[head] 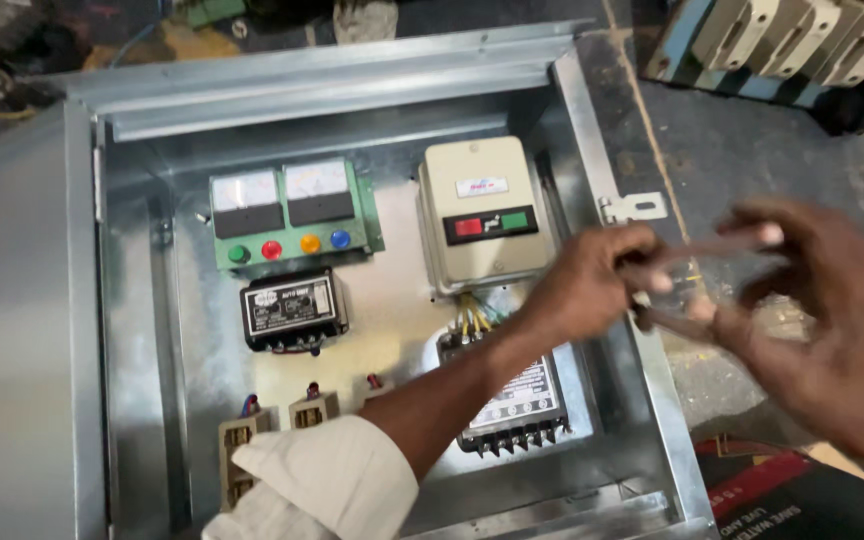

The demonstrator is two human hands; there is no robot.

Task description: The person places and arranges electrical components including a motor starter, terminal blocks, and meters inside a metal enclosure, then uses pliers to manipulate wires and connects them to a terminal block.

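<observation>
The fingers of the left hand (592,285) are clenched around the grips of a hand tool (697,290), apparently pliers, though motion blur hides its working end. The right hand (827,320) is held just beside it, the thumb and first finger pinched on the far tip of the tool or on something small held there; which one cannot be told. The other right fingers are spread loosely. The tool is carried above the right wall of an open grey metal enclosure (592,130), near its small latch bracket (634,208).

Inside the enclosure, two meters on a green plate (287,215) with four coloured lamps, a cream starter unit (482,215), a black relay (292,312) and a finned black unit (517,410) under the left forearm are mounted.

The step in hand is judged to be readying the tool or a small piece between both hands. A steady, aligned grip is called for before anything is brought to the wiring (472,318).
</observation>
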